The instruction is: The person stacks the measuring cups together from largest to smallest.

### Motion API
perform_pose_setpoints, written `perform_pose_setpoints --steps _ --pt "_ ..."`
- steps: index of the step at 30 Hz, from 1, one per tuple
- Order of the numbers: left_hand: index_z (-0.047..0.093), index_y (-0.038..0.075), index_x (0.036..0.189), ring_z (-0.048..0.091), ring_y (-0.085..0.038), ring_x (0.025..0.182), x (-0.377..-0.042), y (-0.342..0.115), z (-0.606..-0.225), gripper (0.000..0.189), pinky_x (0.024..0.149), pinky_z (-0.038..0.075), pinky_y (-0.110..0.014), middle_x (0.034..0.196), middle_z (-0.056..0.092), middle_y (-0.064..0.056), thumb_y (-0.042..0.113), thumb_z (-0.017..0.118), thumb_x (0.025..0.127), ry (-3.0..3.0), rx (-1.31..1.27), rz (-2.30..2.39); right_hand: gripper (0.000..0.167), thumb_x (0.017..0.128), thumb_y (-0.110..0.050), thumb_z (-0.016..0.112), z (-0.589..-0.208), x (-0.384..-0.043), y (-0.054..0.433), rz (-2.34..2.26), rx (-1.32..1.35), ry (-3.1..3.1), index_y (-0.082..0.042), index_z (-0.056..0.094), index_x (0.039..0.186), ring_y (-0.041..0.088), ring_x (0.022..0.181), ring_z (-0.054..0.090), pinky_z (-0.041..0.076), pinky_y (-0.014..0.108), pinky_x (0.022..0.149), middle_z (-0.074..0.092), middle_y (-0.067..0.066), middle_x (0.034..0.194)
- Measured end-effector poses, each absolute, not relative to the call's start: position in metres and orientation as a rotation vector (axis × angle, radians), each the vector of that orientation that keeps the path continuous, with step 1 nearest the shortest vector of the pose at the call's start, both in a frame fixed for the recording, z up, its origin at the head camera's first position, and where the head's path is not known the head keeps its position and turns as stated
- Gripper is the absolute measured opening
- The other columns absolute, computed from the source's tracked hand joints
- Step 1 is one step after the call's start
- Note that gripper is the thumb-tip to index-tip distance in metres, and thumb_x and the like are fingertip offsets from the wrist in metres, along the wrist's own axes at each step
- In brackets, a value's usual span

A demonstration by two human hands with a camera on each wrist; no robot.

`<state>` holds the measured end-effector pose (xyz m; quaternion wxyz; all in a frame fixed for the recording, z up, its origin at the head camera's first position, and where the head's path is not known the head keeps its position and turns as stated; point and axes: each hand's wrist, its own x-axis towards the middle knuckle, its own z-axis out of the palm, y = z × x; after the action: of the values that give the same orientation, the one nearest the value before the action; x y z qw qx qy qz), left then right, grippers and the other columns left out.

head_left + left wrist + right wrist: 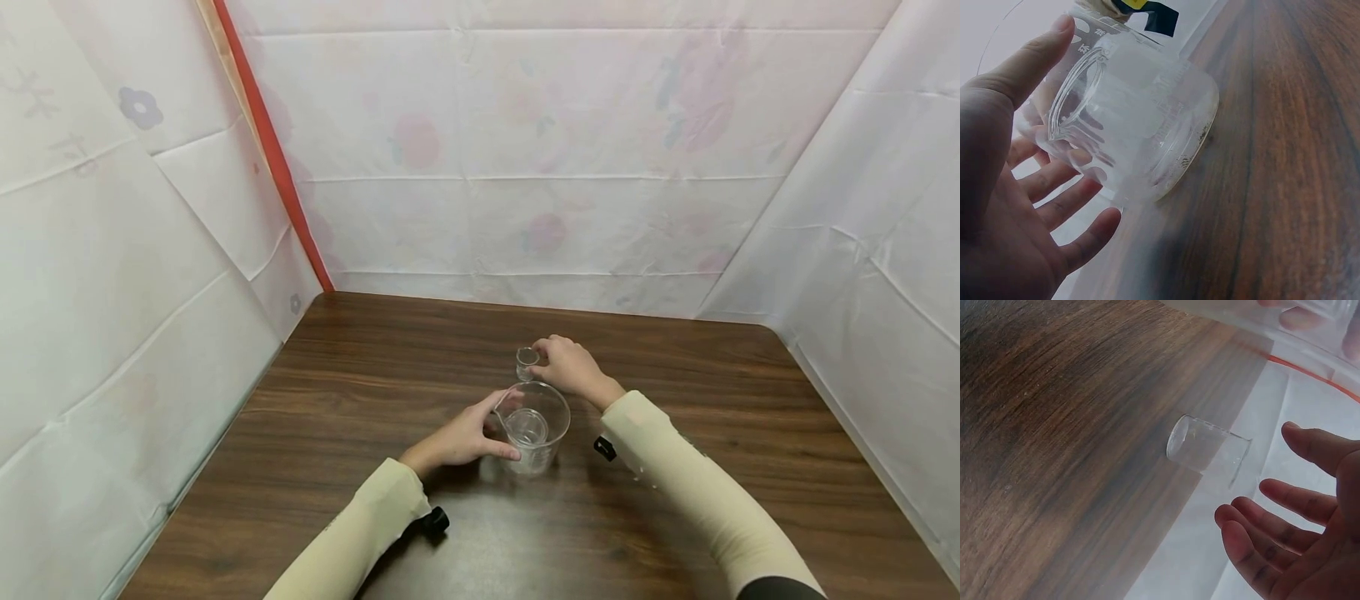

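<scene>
A large clear glass beaker [534, 460] stands on the table with a smaller glass vessel [527, 427] nested inside it. My left hand [465, 432] holds the large beaker from its left side, thumb across the front and fingers round the back. White printed marks show on its wall in the left wrist view. Just behind it, a small clear beaker [1207, 445] stands upright on the table. My right hand [567, 367] is beside that small beaker, thumb and fingers spread around its right side. In the right wrist view a gap shows between the fingertips [1225, 515] and the glass.
The brown wood-grain table [337, 400] reaches back to a wall of white patterned sheeting [525, 125], with more sheeting at both sides. A red strip [277, 167] runs up the back left corner. Small black devices [435, 522] are worn at both wrists.
</scene>
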<state>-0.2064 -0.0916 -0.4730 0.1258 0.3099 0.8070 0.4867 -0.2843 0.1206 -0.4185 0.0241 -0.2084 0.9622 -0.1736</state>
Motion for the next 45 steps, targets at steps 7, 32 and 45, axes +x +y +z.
perform_pose_setpoints --steps 7,32,45 --pt "0.031 0.016 0.151 0.046 -0.023 0.136 -0.205 -0.091 -0.469 0.086 0.098 0.048 -0.039 0.151 0.044 -0.007 0.026 0.081 0.081 2.344 0.913 1.415 0.053 0.088 -0.036 0.072 -0.423 -0.286 0.119 -0.504 -0.611 2.997 -0.004 0.060 0.128 0.029 0.099 0.063 0.053 0.047 0.083 0.063 0.015 0.114" --pt "0.034 0.014 0.150 0.048 -0.019 0.133 -0.207 -0.092 -0.477 0.086 0.097 0.049 -0.033 0.146 0.050 -0.009 0.032 0.081 0.080 2.355 0.900 1.399 0.067 0.090 -0.042 0.068 -0.436 -0.299 0.110 -0.520 -0.528 2.943 -0.006 0.047 0.142 0.035 0.115 0.058 0.048 0.054 0.095 0.055 0.020 0.133" --pt "0.037 0.022 0.148 0.049 -0.014 0.132 -0.207 -0.092 -0.477 0.083 0.097 0.048 -0.031 0.144 0.052 -0.002 0.032 0.082 0.079 2.366 0.873 1.400 0.059 0.091 -0.037 0.068 -0.434 -0.301 0.104 -0.529 -0.534 2.938 -0.001 0.053 0.135 0.035 0.117 0.058 0.049 0.052 0.095 0.060 0.019 0.128"
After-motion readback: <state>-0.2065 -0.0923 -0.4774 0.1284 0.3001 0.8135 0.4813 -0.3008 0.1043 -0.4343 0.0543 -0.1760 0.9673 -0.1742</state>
